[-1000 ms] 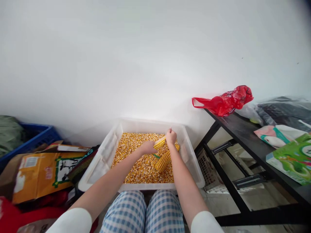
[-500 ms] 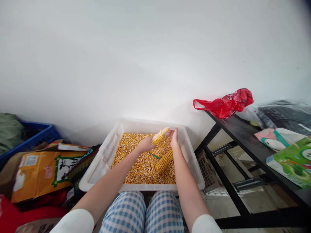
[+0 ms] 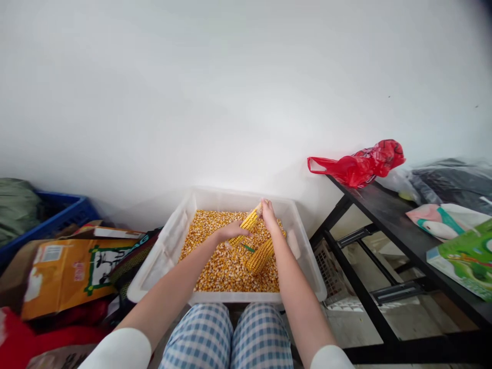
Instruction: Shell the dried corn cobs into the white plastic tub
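Observation:
My left hand [image 3: 233, 230] is wrapped round a corn cob [image 3: 251, 219] that tilts up to the right above the bin. At its upper tip my right hand [image 3: 268, 211] has its fingers closed on the same cob. Yellow kernels cover the side of it that faces me. Loose corn kernels [image 3: 215, 269] fill much of the white plastic bin [image 3: 154, 266]. On top of them lies a second corn cob [image 3: 260, 257], partly behind my right forearm. A thin green tool [image 3: 248, 248] shows beside that cob; its other end is hidden.
To the right stands a black table [image 3: 388, 205] with a red plastic bag [image 3: 359, 166] and a green package [image 3: 467, 256]. An orange cardboard box [image 3: 65, 277] and a blue crate [image 3: 65, 215] are on the left. The white wall [image 3: 238, 102] rises behind the bin.
My right hand has gone from open beside the cob to closed on its tip. The cob has turned, and its yellow kernels now face me where a pale stripped side showed before.

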A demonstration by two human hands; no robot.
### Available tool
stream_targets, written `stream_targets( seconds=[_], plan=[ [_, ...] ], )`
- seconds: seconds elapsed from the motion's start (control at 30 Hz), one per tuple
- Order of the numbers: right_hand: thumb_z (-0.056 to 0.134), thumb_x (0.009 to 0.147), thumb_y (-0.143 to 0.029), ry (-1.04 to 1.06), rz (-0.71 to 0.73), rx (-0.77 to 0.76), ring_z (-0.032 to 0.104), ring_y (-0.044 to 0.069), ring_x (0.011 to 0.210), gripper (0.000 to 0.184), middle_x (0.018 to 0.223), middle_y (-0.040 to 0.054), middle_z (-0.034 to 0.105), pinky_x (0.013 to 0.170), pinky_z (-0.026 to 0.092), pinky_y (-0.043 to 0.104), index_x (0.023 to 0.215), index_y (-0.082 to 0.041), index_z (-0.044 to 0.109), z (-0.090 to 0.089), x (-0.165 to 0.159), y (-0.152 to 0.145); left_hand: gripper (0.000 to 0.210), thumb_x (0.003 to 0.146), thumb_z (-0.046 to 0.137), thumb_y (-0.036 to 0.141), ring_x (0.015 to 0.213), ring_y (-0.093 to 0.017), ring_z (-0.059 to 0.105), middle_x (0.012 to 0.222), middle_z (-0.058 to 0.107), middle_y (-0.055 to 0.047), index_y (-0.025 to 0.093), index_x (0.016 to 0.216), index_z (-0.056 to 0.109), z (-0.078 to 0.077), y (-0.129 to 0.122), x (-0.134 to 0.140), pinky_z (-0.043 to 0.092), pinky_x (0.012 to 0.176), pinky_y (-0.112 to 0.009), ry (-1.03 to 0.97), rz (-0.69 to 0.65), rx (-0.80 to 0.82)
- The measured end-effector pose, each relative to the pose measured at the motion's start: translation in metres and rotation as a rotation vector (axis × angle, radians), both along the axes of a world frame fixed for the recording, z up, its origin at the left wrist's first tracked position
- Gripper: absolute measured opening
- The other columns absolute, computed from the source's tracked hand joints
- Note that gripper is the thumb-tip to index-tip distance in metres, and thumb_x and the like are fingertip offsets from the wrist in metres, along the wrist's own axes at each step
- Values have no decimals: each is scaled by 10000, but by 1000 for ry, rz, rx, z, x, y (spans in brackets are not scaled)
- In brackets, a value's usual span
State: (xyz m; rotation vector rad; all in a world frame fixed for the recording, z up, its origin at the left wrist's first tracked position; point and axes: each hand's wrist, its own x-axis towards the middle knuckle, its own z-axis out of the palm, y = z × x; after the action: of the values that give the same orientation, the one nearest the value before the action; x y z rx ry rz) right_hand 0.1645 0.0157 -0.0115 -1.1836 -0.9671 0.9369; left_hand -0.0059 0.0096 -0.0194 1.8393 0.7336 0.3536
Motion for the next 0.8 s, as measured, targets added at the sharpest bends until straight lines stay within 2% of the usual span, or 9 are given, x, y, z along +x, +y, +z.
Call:
stream_targets(
  seconds=[0.07, 0.13, 0.4, 0.5, 0.63, 0.8],
  plan=[
    [448, 729, -512, 145, 119, 3, 575, 123, 561, 313, 679, -41, 575, 504, 438, 237, 869, -245, 367, 6, -2, -3, 391, 595, 591, 361, 769, -166, 523, 846, 590, -26, 127, 908, 566, 3, -1, -2, 405, 696, -250, -57, -13, -72],
    [498, 711, -488, 221, 177, 22, 578, 116, 536, 321, 689, -43, 585, 496, 443, 236, 872, -244, 366, 9, -4, -4, 389, 589, 593, 357, 754, -165, 516, 824, 583, -24, 125, 900, 569, 6, -2, -2, 403, 692, -254, -68, -2, -75],
    [549, 692, -432, 251, -22, -14, 560, 114, 460, 300, 548, -79, 529, 419, 415, 206, 807, -242, 348, 6, -11, -1, 388, 588, 576, 363, 684, -152, 490, 745, 557, -13, 114, 885, 569, 4, -4, 5, 391, 626, -244, 60, 72, 122],
    [519, 712, -442, 307, 11, -31, 581, 131, 499, 276, 569, -63, 551, 436, 431, 227, 805, -241, 353, 9, -9, -3, 376, 588, 576, 355, 704, -160, 500, 755, 564, -15, 119, 880, 568, 2, -2, 5, 398, 637, -244, 97, 87, 152],
    [442, 746, -473, 360, 190, -63, 606, 150, 580, 263, 676, -21, 600, 467, 446, 252, 835, -231, 393, 11, -6, -5, 403, 587, 582, 348, 770, -170, 513, 826, 575, -14, 127, 923, 556, 3, 0, -2, 409, 685, -250, 52, 45, 80],
    [503, 729, -420, 301, 149, 13, 588, 118, 551, 264, 657, -51, 579, 474, 438, 220, 864, -250, 354, 5, -10, -2, 414, 594, 594, 329, 827, -171, 517, 881, 587, -19, 130, 956, 564, 8, -3, -11, 409, 730, -253, -29, -13, -56]
  ],
)
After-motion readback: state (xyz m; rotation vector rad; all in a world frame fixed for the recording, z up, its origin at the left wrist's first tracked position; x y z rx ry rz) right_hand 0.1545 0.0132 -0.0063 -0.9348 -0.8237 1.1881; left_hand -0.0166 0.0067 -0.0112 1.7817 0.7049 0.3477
